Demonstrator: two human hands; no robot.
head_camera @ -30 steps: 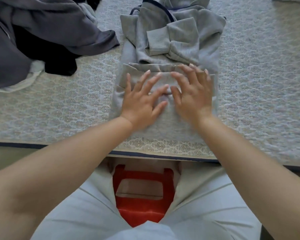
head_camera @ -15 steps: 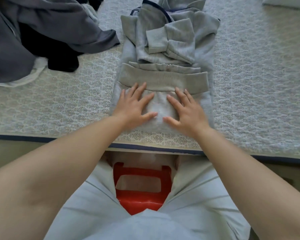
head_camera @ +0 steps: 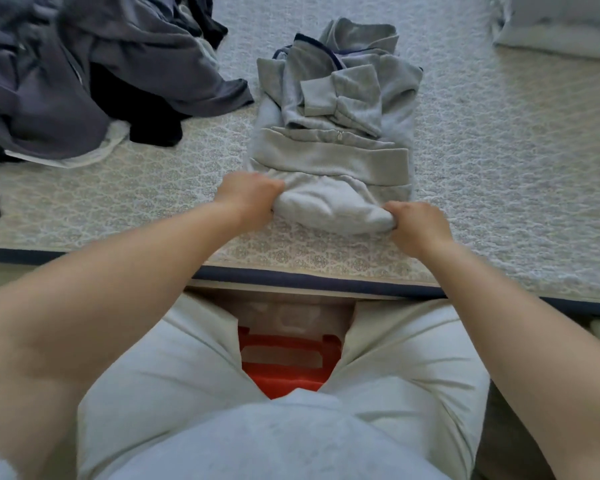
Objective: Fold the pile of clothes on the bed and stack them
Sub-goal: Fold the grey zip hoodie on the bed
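Note:
A light grey zip sweatshirt (head_camera: 333,140) lies partly folded on the bed (head_camera: 499,174), sleeves crossed on top and hem band turned up. My left hand (head_camera: 248,197) grips the near left corner of its folded lower edge. My right hand (head_camera: 414,225) grips the near right corner. The cloth between them bulges upward. A heap of dark grey and black clothes (head_camera: 84,84) lies at the far left of the bed.
The bed's dark-trimmed front edge (head_camera: 309,277) runs across below my hands. A pale pillow (head_camera: 561,32) sits at the far right corner. Below, my lap and a red plastic stool (head_camera: 288,362) show between my legs.
Both hands slid back from flat on the sweatshirt toward its near edge, then curled and gripped its two near corners. The near edge is now bunched up.

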